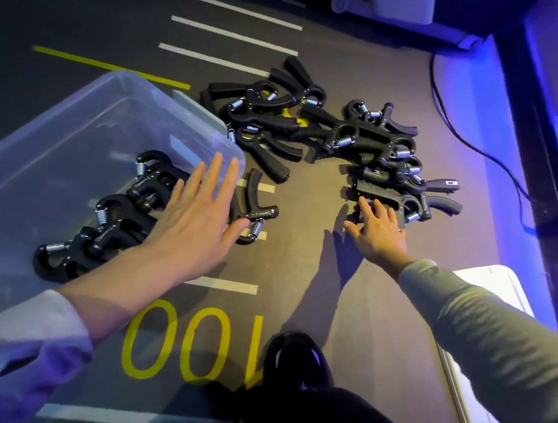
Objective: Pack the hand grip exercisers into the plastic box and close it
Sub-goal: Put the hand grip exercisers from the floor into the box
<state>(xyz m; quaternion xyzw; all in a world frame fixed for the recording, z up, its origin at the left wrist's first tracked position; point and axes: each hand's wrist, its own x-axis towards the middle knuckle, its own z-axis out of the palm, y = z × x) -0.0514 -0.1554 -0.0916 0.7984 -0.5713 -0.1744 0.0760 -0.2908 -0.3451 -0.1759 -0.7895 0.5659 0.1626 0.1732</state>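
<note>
Exercisers [359, 137] lie tangled beside the box [61, 129]; right hand [379, 233] reaches flat-fingered, holding nothing, left hand [192, 222] likewise; hooked springs may drag neighbours along.

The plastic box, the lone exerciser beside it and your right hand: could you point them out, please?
plastic box [99, 102], head view, far wall.
lone exerciser [248, 193], head view, upper handle.
right hand [379, 233], head view, back.

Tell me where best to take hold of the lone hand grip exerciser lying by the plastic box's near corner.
Probably by its two splayed handles, coming from above: the lone exerciser lies flat on the floor, handles pointing away from the person, spring end nearest. The open left hand hovers right beside it, so closing around one handle looks easiest.
</note>
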